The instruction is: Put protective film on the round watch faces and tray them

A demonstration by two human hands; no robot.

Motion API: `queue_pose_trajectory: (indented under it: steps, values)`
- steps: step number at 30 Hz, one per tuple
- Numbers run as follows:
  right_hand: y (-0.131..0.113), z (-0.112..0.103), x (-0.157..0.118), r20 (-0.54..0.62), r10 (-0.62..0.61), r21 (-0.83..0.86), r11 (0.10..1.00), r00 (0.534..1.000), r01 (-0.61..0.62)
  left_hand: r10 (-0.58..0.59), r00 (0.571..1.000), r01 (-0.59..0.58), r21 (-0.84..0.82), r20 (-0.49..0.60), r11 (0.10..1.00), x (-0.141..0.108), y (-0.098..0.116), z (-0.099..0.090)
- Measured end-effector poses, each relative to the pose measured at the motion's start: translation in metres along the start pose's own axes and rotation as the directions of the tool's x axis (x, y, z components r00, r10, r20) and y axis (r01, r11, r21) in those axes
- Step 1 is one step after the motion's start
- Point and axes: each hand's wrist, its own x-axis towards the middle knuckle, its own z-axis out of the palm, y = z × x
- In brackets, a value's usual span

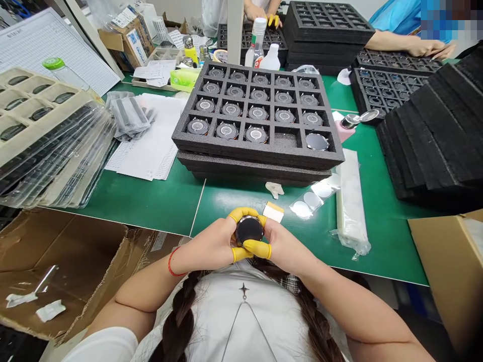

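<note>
A round watch case point(249, 229) with a dark face is held between my two hands, just over the table's near edge. My left hand point(222, 240) grips its left side and my right hand point(275, 242) its right side, with yellow finger covers on the fingertips of both. Beyond them a black foam tray point(260, 146) holds rows of watch cases, most with their ringed backs up. In its front row one compartment point(286, 140) is bare, and beside it lies a case point(317, 142) with its smooth dark side up.
Round clear films point(312, 200), a white-and-yellow pad point(273, 212) and a plastic-wrapped white pack point(350, 201) lie to the right. Stacked trays stand left point(56, 146) and right point(433, 130). Bottles point(256, 42) stand behind. Other people's hands point(424, 46) are at the back.
</note>
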Motion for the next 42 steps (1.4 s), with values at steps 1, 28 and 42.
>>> queue_pose_trajectory:
  steps: [1,28,42]
  values:
    - [0.001,0.0,0.001,-0.013,0.019,0.017,1.0,1.0,-0.018,0.003,1.0,-0.003,-0.015,0.002,1.0,0.0,0.0,0.0]
    - [0.009,0.011,0.008,-0.118,0.071,0.2,0.979,0.991,-0.046,-0.044,0.998,0.049,0.119,-0.049,0.992,0.004,-0.007,0.005]
    - [0.008,0.001,0.011,-0.126,0.076,0.167,0.984,0.989,-0.054,-0.018,1.0,0.018,0.057,0.0,0.998,0.005,-0.007,0.005]
